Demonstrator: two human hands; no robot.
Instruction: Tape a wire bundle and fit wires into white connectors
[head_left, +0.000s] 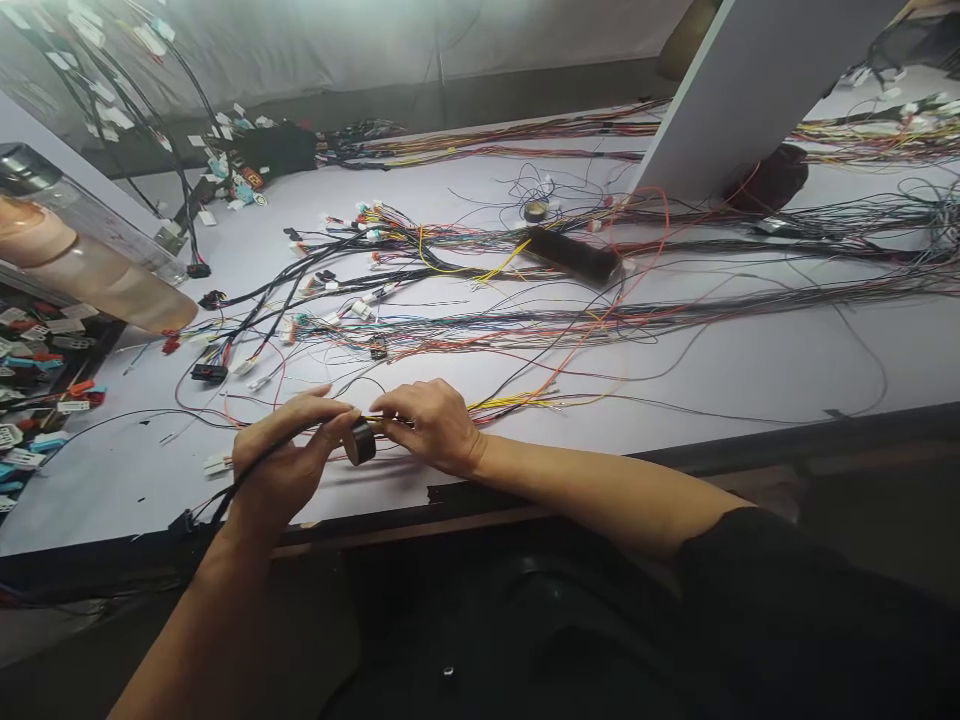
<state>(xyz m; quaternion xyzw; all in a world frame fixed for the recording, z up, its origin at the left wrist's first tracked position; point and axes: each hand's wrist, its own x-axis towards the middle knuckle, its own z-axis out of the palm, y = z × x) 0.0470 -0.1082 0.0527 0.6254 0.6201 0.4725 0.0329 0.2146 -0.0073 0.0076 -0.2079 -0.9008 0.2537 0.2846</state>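
Left hand [285, 460] opposite right hand [433, 425] (tape roll [364, 441] between)

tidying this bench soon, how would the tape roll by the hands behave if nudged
On edge, the tape roll would likely roll, being round. Laid on its flat side, it would probably slide. It looks smaller than the left hand, so likely light.

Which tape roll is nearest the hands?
The front tape roll, between the left hand and the right hand; the back tape roll lies well away.
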